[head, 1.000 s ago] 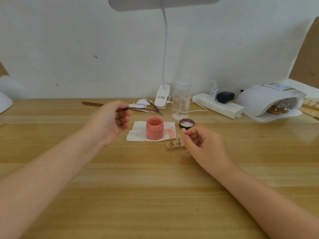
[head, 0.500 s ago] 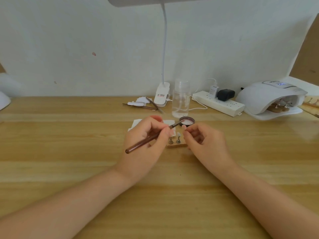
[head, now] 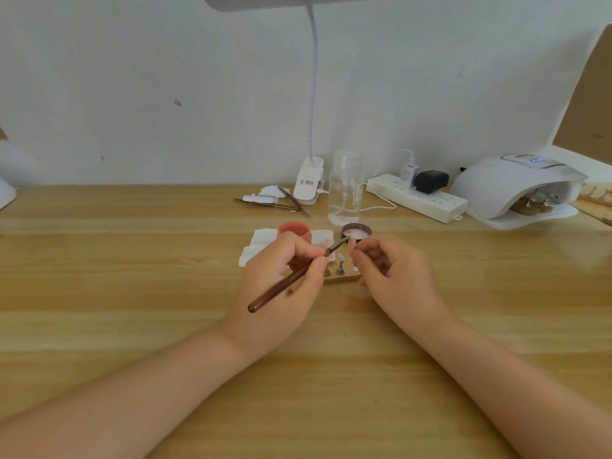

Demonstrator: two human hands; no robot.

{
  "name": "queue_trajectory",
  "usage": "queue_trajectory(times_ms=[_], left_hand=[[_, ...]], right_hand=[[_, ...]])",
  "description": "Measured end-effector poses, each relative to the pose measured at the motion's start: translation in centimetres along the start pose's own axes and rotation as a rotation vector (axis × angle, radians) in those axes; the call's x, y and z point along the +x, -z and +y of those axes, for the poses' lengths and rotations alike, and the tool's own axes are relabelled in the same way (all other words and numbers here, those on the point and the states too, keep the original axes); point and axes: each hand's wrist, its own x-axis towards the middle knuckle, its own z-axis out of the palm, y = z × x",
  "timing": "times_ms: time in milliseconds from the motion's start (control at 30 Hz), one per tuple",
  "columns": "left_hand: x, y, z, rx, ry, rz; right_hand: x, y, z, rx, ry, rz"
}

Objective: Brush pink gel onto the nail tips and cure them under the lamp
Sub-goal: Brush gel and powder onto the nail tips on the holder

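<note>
- Head view: the left hand (head: 281, 293) pinches a brown brush (head: 291, 279) between thumb and fingertips, its bristle end reaching toward the open lid (head: 356, 230) smeared with pink gel, just beyond the right hand's fingertips.
- The right hand (head: 394, 276) curls over the right end of a small wooden block (head: 341, 277) on the desk (head: 132, 276), seemingly steadying it; whether it truly grips the block cannot be told.
- On the block stand nail tips (head: 340, 258) on little pegs, pale and apparently unpainted.
- The pink jar (head: 295, 230) sits on a white tissue (head: 261, 241), partly behind the left hand.
- Judged step: loading or bringing gel to the first tip; next calls for a light, steady stroke along it.
- The curing lamp (head: 510, 187) waits far right, already holding other pieces.
</note>
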Motion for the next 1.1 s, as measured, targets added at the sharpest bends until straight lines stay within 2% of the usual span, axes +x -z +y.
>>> queue_trajectory(times_ms=[433,633,800,967,1100], left_hand=[[0.03,0.06,-0.31,-0.132,0.13,0.008],[-0.19,0.15,0.03,-0.039,0.057,-0.034],[-0.2,0.47,0.08,-0.074,0.024,-0.026],[-0.14,-0.02,-0.41,-0.129,0.071,-0.002],[-0.11,-0.15,-0.08,-0.074,0.014,-0.021]], right_hand=[[-0.07,0.07,-0.2,0.004,0.006,-0.016],[-0.17,0.17,-0.43,0.004,0.011,-0.007],[-0.23,0.28,-0.55,0.013,-0.003,-0.006],[-0.26,0.3,-0.68,0.009,-0.001,-0.008],[-0.33,0.33,-0.75,0.018,0.006,-0.015]])
